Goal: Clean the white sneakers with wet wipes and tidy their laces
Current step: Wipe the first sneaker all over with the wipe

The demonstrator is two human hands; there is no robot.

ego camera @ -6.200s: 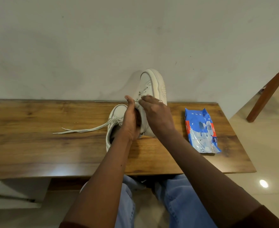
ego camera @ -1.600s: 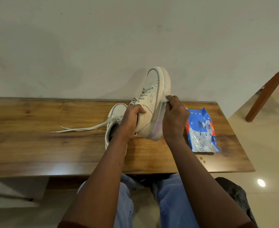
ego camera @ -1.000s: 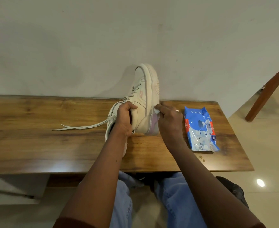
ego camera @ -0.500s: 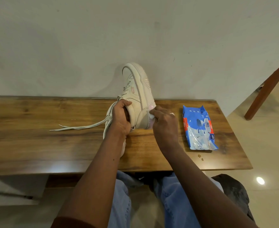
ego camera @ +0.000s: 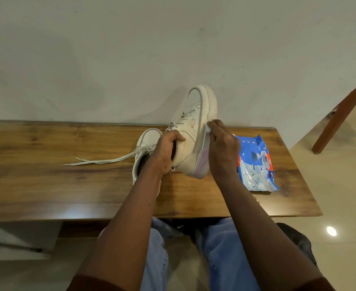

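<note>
Two white sneakers are in view: the flat sneaker lies on the wooden table, partly hidden behind the left forearm, its loose lace trailing left across the wood. The raised sneaker stands toe-up between the hands. The left hand grips it at the collar with the thumb on its side. The right hand pinches a small wet wipe against the sole's edge, and a blue wipes pack lies flat just right of that hand.
</note>
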